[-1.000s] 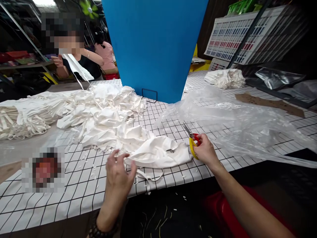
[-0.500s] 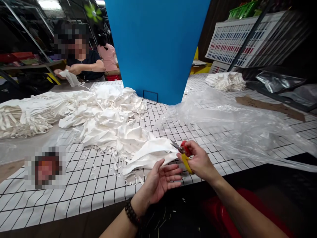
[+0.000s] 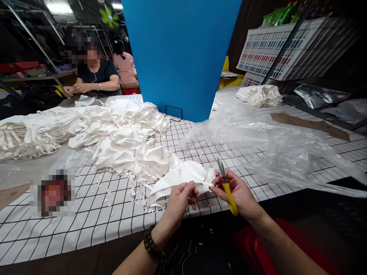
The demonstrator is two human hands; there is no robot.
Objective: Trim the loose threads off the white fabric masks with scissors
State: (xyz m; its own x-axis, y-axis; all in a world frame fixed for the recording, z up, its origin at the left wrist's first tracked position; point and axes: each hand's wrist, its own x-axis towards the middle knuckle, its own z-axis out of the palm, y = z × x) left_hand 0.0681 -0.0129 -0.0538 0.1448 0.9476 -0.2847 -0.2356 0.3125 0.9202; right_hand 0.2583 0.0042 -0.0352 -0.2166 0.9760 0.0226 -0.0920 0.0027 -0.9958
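My left hand (image 3: 181, 201), a beaded bracelet at its wrist, is closed in a pinch at the near edge of a white cloth piece (image 3: 183, 173). Held in my right hand (image 3: 242, 196) are small scissors (image 3: 230, 199) with yellow and red handles, their blades pointing up and away. The thumb and a finger of that same hand also pinch a narrow end of the cloth, drawn between both hands. Behind the cloth lies a loose heap of similar white pieces (image 3: 134, 156), with small white scraps scattered around it.
A checked cloth covers the table (image 3: 71, 233). Bundled white pieces (image 3: 37, 131) lie at left, clear plastic sheeting (image 3: 275, 149) at right. A tall blue board (image 3: 183, 57) stands at the back. A co-worker (image 3: 97, 80) sits at far left; a white bundle (image 3: 259, 95) lies far right.
My left hand has gone from open, palm up, to pinching the cloth. My right hand has turned the scissors upright and now pinches the cloth too. The co-worker's white piece now lies on the table.
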